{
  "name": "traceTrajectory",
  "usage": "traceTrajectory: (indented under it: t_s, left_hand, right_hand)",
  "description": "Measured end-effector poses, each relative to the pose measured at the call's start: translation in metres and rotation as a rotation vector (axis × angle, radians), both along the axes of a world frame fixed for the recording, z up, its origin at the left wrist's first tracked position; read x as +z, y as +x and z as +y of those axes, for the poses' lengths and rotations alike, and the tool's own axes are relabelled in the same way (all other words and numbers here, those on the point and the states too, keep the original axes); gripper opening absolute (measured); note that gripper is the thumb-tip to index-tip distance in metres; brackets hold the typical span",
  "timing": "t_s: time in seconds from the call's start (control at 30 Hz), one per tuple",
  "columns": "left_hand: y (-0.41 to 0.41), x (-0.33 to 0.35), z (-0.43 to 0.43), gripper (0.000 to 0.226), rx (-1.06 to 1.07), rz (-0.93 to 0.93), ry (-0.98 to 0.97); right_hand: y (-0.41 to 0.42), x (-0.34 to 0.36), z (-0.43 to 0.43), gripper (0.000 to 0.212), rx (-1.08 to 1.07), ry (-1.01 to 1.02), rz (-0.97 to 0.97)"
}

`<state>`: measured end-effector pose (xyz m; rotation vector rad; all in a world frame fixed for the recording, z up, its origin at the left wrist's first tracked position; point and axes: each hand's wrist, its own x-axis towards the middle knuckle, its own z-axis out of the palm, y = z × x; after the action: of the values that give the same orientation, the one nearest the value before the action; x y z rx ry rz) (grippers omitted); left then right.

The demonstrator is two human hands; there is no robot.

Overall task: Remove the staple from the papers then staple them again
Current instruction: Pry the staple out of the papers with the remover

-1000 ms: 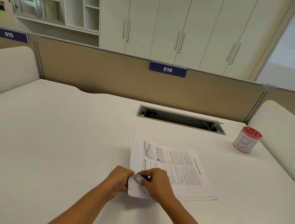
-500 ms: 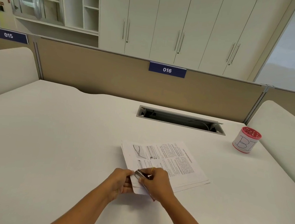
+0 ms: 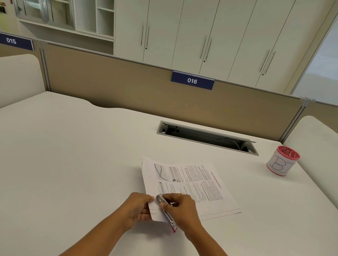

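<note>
Head view | left hand (image 3: 139,208) fingers pinch papers (image 3: 199,186) corner | right hand (image 3: 182,211) fingers clamp what looks like a stapler (image 3: 161,199)

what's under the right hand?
A silver stapler with a red end, gripped by the right hand over the papers' near corner. The corner beneath and any staple are covered.

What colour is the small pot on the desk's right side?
The pot is red, wrapped in white paper hand-lettered "BI"; the head view shows it best.
</note>
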<state>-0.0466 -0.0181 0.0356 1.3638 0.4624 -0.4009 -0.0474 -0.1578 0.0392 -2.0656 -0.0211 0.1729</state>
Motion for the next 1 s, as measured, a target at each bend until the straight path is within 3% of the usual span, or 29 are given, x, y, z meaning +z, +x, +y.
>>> traceTrajectory:
  t_s: [1.0]
  left_hand:
    - [0.004, -0.012, 0.003, 0.02, 0.106, 0.02, -0.008]
  right_hand:
    - [0.003, 0.0, -0.01, 0.026, 0.0, -0.118, -0.037]
